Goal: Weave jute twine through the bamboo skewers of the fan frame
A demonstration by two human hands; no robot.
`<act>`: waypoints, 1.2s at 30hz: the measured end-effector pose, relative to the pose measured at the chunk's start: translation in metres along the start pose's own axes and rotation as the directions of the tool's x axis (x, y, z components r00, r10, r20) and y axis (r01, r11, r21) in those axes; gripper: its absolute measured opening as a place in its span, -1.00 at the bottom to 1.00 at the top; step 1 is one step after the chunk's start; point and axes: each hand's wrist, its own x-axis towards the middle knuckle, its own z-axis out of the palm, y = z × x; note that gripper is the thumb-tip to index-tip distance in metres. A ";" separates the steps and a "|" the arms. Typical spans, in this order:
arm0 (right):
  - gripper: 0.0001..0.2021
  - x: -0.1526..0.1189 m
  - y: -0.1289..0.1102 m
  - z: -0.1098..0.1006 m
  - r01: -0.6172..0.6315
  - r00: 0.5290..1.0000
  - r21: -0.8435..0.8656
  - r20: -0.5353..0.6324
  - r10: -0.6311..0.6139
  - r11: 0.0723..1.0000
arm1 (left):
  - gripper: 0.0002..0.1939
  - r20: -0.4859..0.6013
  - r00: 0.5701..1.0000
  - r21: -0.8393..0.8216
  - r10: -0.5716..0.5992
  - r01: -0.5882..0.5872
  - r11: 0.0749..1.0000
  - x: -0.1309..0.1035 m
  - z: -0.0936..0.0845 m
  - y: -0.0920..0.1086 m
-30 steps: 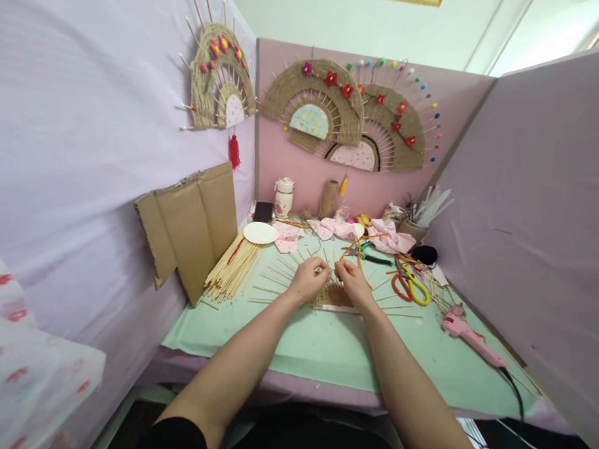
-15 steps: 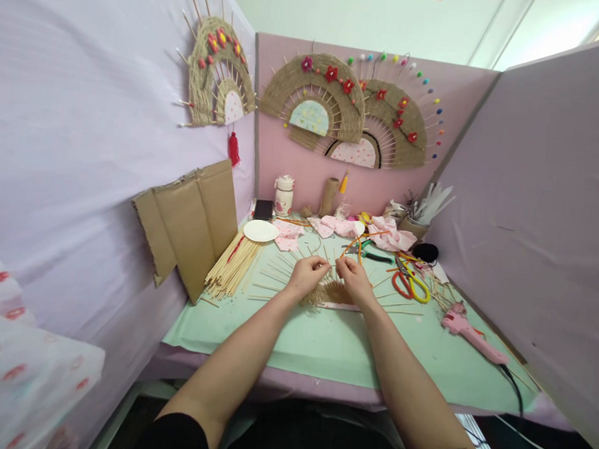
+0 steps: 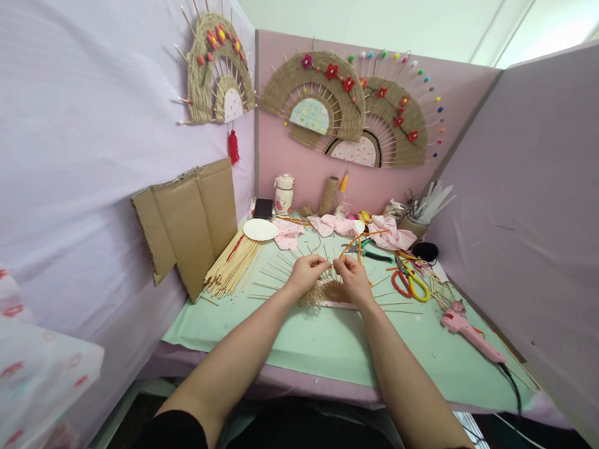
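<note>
My left hand (image 3: 307, 274) is closed in a pinch above a half-round fan piece with thin wooden sticks (image 3: 273, 273) spreading outward. My right hand (image 3: 351, 277) pinches close beside it, fingertips nearly meeting. What the fingertips hold is too small to make out. An orange strand (image 3: 361, 249) passes behind my right fingers; I cannot tell whether it is held. Under my hands lie loose jute twine (image 3: 313, 297) and the brown centre (image 3: 337, 292) of the piece, with a pale pink strip (image 3: 340, 305) along its near edge.
Wooden sticks (image 3: 232, 265), a white oval disc (image 3: 260, 230) and cardboard (image 3: 189, 214) are at left. Pliers (image 3: 378, 257), scissors (image 3: 415, 286) and a pink glue gun (image 3: 472, 335) with its cord lie at right. Pink cloth (image 3: 390, 234) and a bottle (image 3: 283, 195) stand behind. Finished fans (image 3: 329, 68) hang above.
My right fingertips have shifted slightly left, closer to my left fingertips. Both hands stay pinched over the piece, and the other things have not moved.
</note>
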 end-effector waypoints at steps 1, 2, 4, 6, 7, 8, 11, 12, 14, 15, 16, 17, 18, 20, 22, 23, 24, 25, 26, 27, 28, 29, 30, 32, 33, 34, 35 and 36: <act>-0.71 0.000 -0.001 0.000 -0.003 1.000 0.001 -0.006 0.003 1.000 | -0.74 -0.003 1.000 -0.013 -0.008 0.008 1.000 0.000 0.000 0.001; -0.73 0.000 -0.001 0.000 -0.007 1.000 0.003 -0.009 0.007 1.000 | -0.74 -0.007 1.000 -0.023 -0.016 0.016 1.000 0.000 0.000 0.002; -0.75 0.000 -0.002 0.001 -0.017 1.000 0.014 0.000 0.017 1.000 | -0.74 -0.021 0.999 -0.036 -0.029 0.029 0.999 0.000 0.000 0.002; -0.76 0.000 -0.003 0.001 -0.024 1.000 0.032 0.011 0.024 0.999 | -0.73 -0.038 0.999 -0.043 -0.037 0.036 0.998 0.001 0.000 0.002; -0.76 0.000 -0.002 0.002 -0.025 1.000 0.042 0.015 0.025 0.999 | -0.73 -0.046 0.998 -0.041 -0.040 0.038 0.998 0.001 0.000 0.002; -0.76 0.000 -0.002 0.002 -0.023 1.000 0.051 0.020 0.022 0.998 | -0.73 -0.051 0.998 -0.035 -0.038 0.036 0.999 0.001 0.000 0.001; -0.74 0.001 0.001 0.003 -0.008 0.999 0.072 0.041 0.005 0.997 | -0.73 -0.058 0.998 0.003 -0.013 0.013 1.000 0.002 -0.001 0.000; -0.74 0.001 0.002 0.003 -0.003 0.999 0.077 0.047 -0.001 0.997 | -0.73 -0.061 0.998 0.022 0.002 0.000 1.000 0.001 -0.001 0.000; -0.74 0.001 0.003 0.003 0.001 0.999 0.085 0.051 -0.005 0.996 | -0.74 -0.065 0.997 0.062 0.038 -0.034 0.997 0.001 -0.001 -0.001; -0.75 0.001 0.003 0.003 0.000 0.999 0.087 0.047 -0.004 0.996 | -0.74 -0.067 0.996 0.085 0.055 -0.049 0.995 0.001 -0.002 -0.002; -0.76 0.001 0.003 0.004 -0.003 0.999 0.087 0.043 -0.001 0.996 | -0.74 -0.067 0.995 0.111 0.071 -0.063 0.992 0.001 -0.001 -0.002; -0.78 0.001 0.002 0.004 -0.007 0.999 0.083 0.037 0.004 0.997 | -0.75 -0.069 0.994 0.140 0.085 -0.074 0.987 0.000 -0.001 -0.002; -0.79 0.000 0.001 0.004 -0.012 0.999 0.075 0.031 0.010 0.997 | -0.75 -0.070 0.993 0.171 0.096 -0.083 0.982 0.000 -0.001 -0.002; -0.83 0.000 0.000 0.004 -0.025 1.000 0.055 0.016 0.024 0.998 | -0.77 -0.076 0.991 0.229 0.114 -0.094 0.969 -0.002 -0.001 -0.002; -0.85 0.000 -0.002 0.004 -0.038 0.999 0.036 0.012 0.038 0.999 | -0.79 -0.084 0.989 0.262 0.125 -0.099 0.960 -0.003 0.000 -0.001; -0.86 0.000 -0.002 0.004 -0.043 0.999 0.029 0.014 0.043 0.999 | -0.80 -0.088 0.988 0.266 0.129 -0.101 0.959 -0.003 0.000 0.000; -0.86 0.000 -0.002 0.005 -0.046 0.999 0.022 0.018 0.046 0.999 | -0.81 -0.091 0.987 0.267 0.131 -0.103 0.958 -0.004 0.000 0.000; -0.87 0.000 -0.002 0.005 -0.047 0.999 0.014 0.024 0.047 0.999 | -0.82 -0.094 0.987 0.263 0.133 -0.104 0.959 -0.004 0.000 0.001; -0.87 -0.001 -0.001 0.005 -0.047 0.998 0.006 0.031 0.047 0.999 | -0.82 -0.095 0.987 0.257 0.133 -0.105 0.961 -0.004 0.001 0.001; -0.87 -0.001 -0.001 0.005 -0.047 0.998 -0.001 0.036 0.047 0.999 | -0.83 -0.096 0.987 0.248 0.130 -0.102 0.963 -0.004 0.001 0.000; -0.88 -0.001 0.000 0.005 -0.045 0.998 -0.007 0.039 0.046 0.999 | -0.83 -0.098 0.988 0.234 0.121 -0.095 0.967 -0.004 0.001 -0.001; -0.88 -0.001 0.000 0.005 -0.044 0.998 -0.012 0.043 0.045 0.999 | -0.83 -0.100 0.989 0.216 0.107 -0.083 0.973 -0.003 0.002 -0.002; -0.88 -0.001 0.000 0.005 -0.043 0.998 -0.016 0.047 0.044 0.999 | -0.83 -0.103 0.991 0.194 0.090 -0.069 0.979 -0.003 0.002 -0.003; -0.88 -0.001 0.000 0.005 -0.044 0.998 -0.015 0.055 0.045 0.999 | -0.83 -0.102 0.993 0.145 0.055 -0.040 0.989 -0.001 0.003 -0.005; -0.88 -0.001 0.000 0.005 -0.046 0.997 -0.012 0.054 0.046 0.999 | -0.82 -0.093 0.995 0.126 0.045 -0.033 0.992 -0.001 0.003 -0.005; -0.88 -0.001 0.000 0.004 -0.046 0.998 -0.008 0.050 0.046 0.999 | -0.82 -0.079 0.996 0.117 0.044 -0.034 0.992 0.000 0.002 -0.005; -0.87 -0.001 -0.001 0.004 -0.045 0.998 -0.001 0.043 0.045 0.999 | -0.83 -0.069 0.996 0.128 0.058 -0.048 0.991 0.000 0.002 -0.005; -0.86 0.000 -0.001 0.003 -0.041 0.999 0.005 0.035 0.041 0.999 | -0.83 -0.067 0.994 0.160 0.087 -0.076 0.984 0.000 0.001 -0.004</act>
